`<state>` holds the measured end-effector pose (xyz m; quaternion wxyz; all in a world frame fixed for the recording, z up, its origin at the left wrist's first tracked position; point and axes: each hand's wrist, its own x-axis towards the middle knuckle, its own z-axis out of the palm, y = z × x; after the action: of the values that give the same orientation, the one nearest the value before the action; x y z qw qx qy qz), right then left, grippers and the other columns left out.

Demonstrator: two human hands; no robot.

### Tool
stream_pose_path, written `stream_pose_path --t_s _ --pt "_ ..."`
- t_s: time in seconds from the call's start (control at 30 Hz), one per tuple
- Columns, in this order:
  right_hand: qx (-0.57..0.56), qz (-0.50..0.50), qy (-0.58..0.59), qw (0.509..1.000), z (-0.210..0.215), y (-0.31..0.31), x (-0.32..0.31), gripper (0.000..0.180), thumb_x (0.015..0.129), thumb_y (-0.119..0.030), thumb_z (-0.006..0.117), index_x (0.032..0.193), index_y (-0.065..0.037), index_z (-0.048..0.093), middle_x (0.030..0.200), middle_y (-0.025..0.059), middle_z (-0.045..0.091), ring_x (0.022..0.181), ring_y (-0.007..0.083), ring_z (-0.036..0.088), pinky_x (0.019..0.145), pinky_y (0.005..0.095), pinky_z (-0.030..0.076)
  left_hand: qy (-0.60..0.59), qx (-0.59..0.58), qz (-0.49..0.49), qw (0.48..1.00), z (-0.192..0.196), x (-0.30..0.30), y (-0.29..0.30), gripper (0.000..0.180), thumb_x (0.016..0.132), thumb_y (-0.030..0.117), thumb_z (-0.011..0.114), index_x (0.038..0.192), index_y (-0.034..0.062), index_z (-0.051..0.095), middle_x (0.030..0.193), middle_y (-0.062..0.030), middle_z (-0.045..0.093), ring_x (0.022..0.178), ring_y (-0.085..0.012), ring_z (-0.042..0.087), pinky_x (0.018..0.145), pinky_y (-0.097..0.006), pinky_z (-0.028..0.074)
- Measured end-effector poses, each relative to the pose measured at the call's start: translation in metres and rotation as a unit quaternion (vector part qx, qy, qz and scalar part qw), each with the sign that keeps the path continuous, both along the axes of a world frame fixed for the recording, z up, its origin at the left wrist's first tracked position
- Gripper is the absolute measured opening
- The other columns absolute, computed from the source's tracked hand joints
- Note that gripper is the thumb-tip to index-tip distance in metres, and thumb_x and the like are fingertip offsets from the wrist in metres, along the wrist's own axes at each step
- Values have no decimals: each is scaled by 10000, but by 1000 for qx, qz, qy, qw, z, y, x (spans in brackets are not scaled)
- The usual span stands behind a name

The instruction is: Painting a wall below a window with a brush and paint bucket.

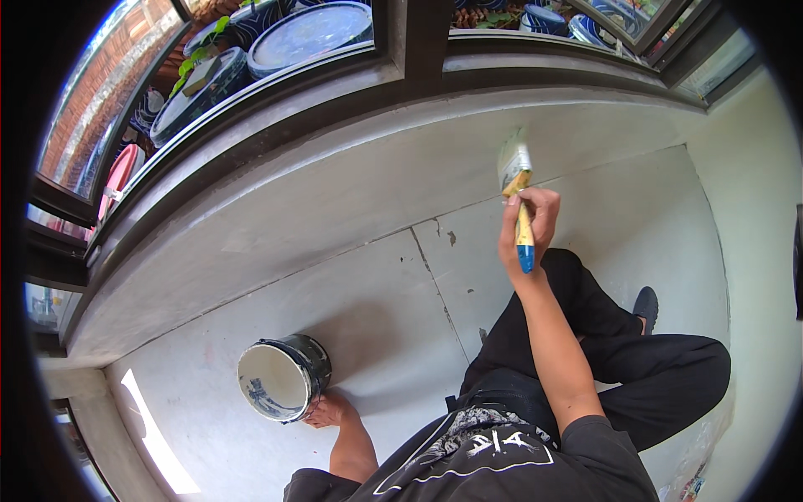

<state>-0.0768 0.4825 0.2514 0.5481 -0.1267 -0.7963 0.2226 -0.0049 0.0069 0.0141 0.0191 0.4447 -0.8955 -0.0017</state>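
My right hand (530, 219) grips a flat paintbrush (524, 228) by its yellow handle with a blue end. The brush's pale, paint-coated bristles point up toward the low grey wall (376, 188) under the window; whether they touch it I cannot tell. Down to the left, my left hand (329, 410) holds the side of a dark paint bucket (318, 356) near its rim. That bucket stands tilted toward me, with pale paint inside and dark smears on its inner wall. Part of my left hand's fingers is hidden behind the bucket.
A dark window frame (418, 63) runs along the top, with lidded tubs (309, 38) and a green plant (191, 63) beyond it. Grey floor panels (401, 309) have dark seams and chipped spots. My crossed legs (669, 364) are at the right, beside a pale wall (761, 251).
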Motion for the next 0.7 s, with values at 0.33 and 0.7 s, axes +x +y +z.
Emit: stream_pose_path --t_s 0.33,0.7 --pt "63 435 -21 898 -29 -213 -76 355 751 -28 742 1043 -111 557 1010 82 526 707 221 654 589 325 589 9 9 -1 1000 3 0 7 607 1020 428 316 1468 33 427 1498 -195 454 1396 -350 416 1086 -542 336" --pt "-50 -24 -140 989 -75 66 47 238 887 25 639 1095 -30 538 1069 164 525 896 316 590 801 386 530 37 -56 -25 997 -10 2 -6 498 1008 398 411 1330 33 514 1300 -198 581 1239 -364 504 986 -498 397"
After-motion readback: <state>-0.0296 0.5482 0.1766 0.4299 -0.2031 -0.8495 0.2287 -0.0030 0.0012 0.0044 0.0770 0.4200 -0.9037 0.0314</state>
